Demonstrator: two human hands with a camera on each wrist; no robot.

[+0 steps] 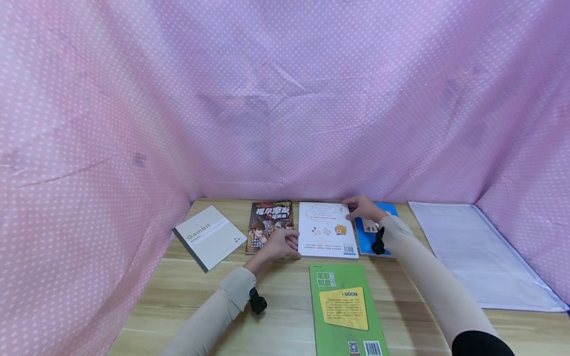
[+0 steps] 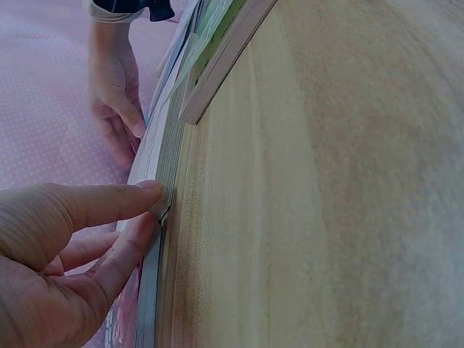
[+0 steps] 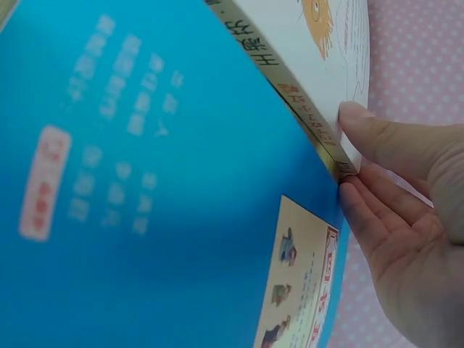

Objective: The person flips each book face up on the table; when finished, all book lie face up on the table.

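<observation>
A white paperback book [image 1: 327,240] with small cartoon figures and a barcode lies in the middle of the back row. At its near left corner, my left hand [image 1: 279,243] pinches the edge between thumb and fingers, as the left wrist view also shows. My right hand [image 1: 366,207] grips the far right corner, its thumb [image 3: 395,145] on the cover and its fingers at the spine's end. Partly under my right wrist is a blue book [image 1: 368,242], close against the white one. On the left, beside my left hand, lies a dark comic-style book [image 1: 272,217].
A green book [image 1: 338,277] with a yellow panel lies nearer on the wooden table [image 1: 267,331]. The pale Gambit notebook [image 1: 213,237] sits turned at the left. At the right is a white translucent sheet [image 1: 476,262]. Pink dotted cloth [image 1: 285,123] surrounds the table.
</observation>
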